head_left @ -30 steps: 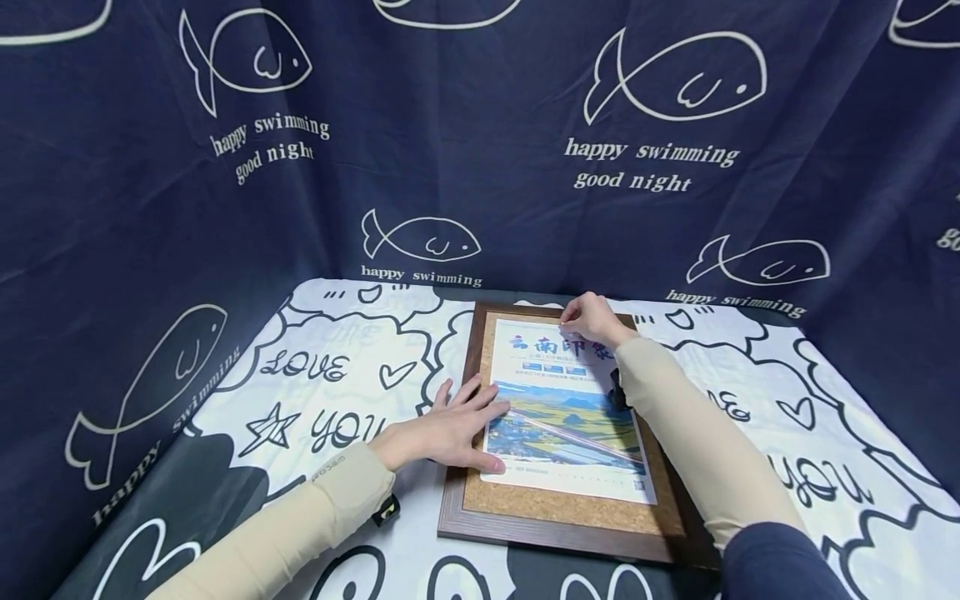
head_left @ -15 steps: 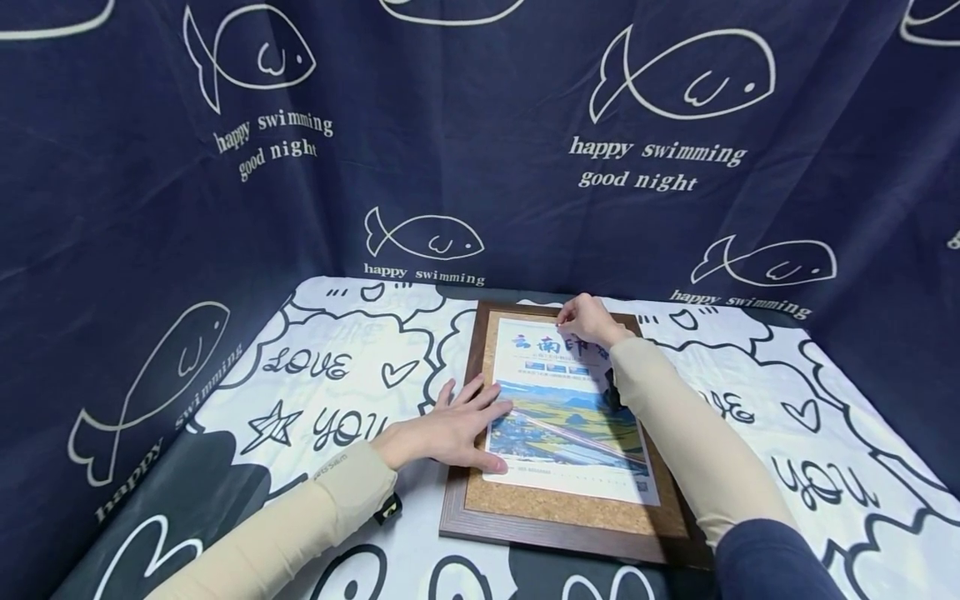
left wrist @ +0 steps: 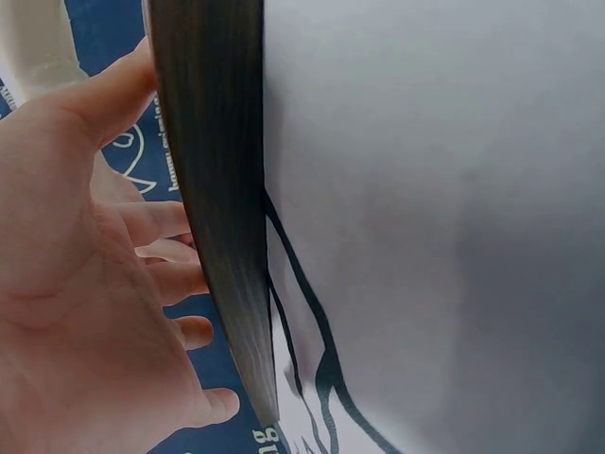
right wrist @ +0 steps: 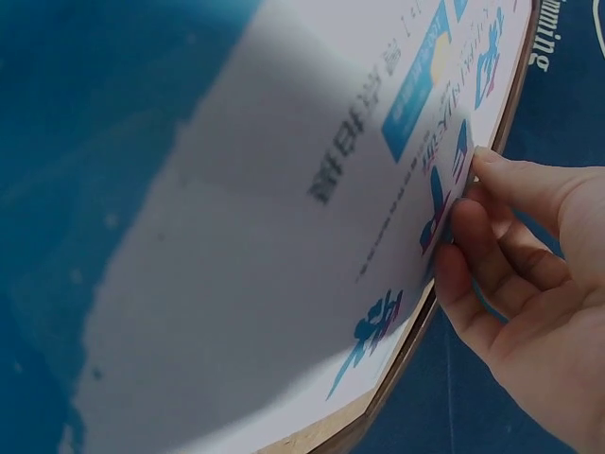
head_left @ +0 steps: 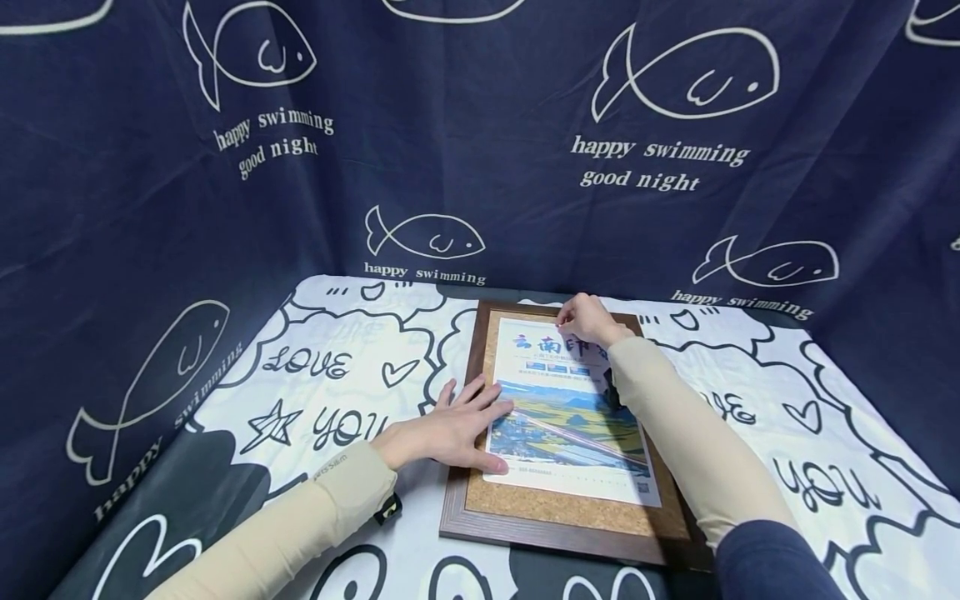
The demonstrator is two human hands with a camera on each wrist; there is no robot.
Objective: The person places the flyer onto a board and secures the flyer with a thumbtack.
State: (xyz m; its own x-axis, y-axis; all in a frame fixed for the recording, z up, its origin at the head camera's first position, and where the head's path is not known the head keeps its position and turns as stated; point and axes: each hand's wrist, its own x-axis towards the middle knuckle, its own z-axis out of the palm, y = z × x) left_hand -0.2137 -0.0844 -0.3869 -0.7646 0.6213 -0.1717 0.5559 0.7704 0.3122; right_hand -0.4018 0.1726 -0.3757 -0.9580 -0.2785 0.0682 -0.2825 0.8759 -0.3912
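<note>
Head view: brown-framed corkboard (head_left: 562, 507) lies flat on the surface (head_left: 405, 333), about midway between its left and right edges, title end close to the far edge. Frame has a dark wood-grain rim; bare cork shows around a printed poster (head_left: 566, 417). Poster is white with rounded corners: large blue-violet characters toward the surface's far edge, three small blue boxes below, then a landscape of yellow-green fields, blue hills and sky.

Left hand (head_left: 453, 433): fingers spread apart and extended, laid across the board's left rim, thumb on the poster's near left corner. Left wrist view gives the palm beside the dark rim, some fingertips hidden behind it.

Right hand (head_left: 588, 321): fingers bent, tips brought together over the title end of the poster, pinching a small reddish item (head_left: 558, 326); too small to identify. Right wrist view: thumb and curled fingers at the same poster edge by the rim; contents of the pinch not discernible from that side. Hands well apart from each other.

Beige sleeves (head_left: 300, 508) on both forearms; dark blue cloth above the right one. Black item (head_left: 387, 508) at the left wrist.

Surface cover is white and black with line drawings, hearts, a star and lettering. Navy curtain (head_left: 525, 167) with white fish outlines stands behind the far edge.
</note>
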